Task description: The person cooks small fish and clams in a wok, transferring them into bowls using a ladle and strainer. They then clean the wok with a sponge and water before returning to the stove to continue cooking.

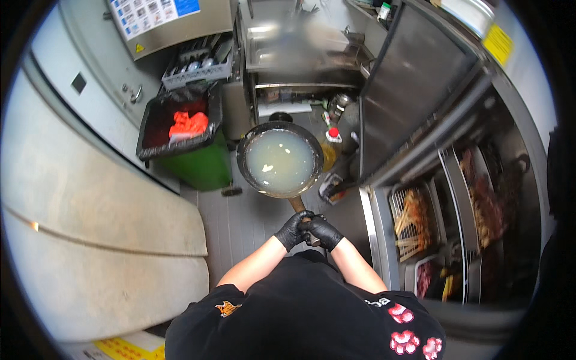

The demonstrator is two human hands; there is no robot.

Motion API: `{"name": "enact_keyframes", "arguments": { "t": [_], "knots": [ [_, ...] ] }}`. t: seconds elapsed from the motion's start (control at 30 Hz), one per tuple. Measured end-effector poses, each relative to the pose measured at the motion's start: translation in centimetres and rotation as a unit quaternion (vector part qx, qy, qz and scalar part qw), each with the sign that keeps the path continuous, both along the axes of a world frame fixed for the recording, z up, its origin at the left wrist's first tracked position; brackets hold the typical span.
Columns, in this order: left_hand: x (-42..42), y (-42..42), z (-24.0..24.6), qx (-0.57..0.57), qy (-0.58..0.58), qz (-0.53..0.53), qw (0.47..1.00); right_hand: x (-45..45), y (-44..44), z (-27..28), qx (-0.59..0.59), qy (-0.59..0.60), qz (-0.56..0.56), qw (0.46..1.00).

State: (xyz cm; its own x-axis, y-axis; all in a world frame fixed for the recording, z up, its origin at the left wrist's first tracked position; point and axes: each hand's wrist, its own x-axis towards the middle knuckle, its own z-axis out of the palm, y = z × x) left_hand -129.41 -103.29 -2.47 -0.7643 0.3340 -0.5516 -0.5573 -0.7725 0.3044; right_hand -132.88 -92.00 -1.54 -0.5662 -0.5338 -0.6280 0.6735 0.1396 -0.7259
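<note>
Both my hands wear black gloves and are wrapped around the handle [296, 204] of a dark, round pan [241, 157]. My left hand [294, 230] grips the handle on the side nearer the pan. Partly overlapping it, my right hand [325, 232] closes around the handle closer to my body; the handle's end pokes out below. Cloudy, pale liquid [283, 155] fills much of the pan, with a few whitish bits floating on it. The pan is held out in front of me, above the dark floor [220, 225].
A green bin [193, 164] with a black liner stands ahead left, below a dish rack [198, 76]. Ahead is a steel sink [263, 51]. On my right, an open steel refrigerator door [414, 85] juts out beside trays of skewers [411, 220]. A red-capped jug [333, 133] sits on the floor.
</note>
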Motion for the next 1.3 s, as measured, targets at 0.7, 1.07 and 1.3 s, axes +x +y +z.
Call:
{"name": "enact_keyframes", "arguments": {
  "t": [0.7, 1.07, 1.3],
  "knots": [
    [-62.9, -28.6, -0.1, -0.042, 0.018, 0.117, 0.992, -65.7, -29.8, -3.7, -0.094, 0.122, 0.163, 0.975],
    [-85.5, -34.8, -5.3, -0.095, -0.047, 0.187, 0.977, -89.9, -35.7, -3.0, -0.078, 0.157, 0.301, 0.938],
    [-95.0, -35.4, -5.1, -0.133, -0.112, 0.303, 0.937, -100.1, -37.4, -2.4, -0.100, -0.109, 0.244, 0.959]
  ]
}}
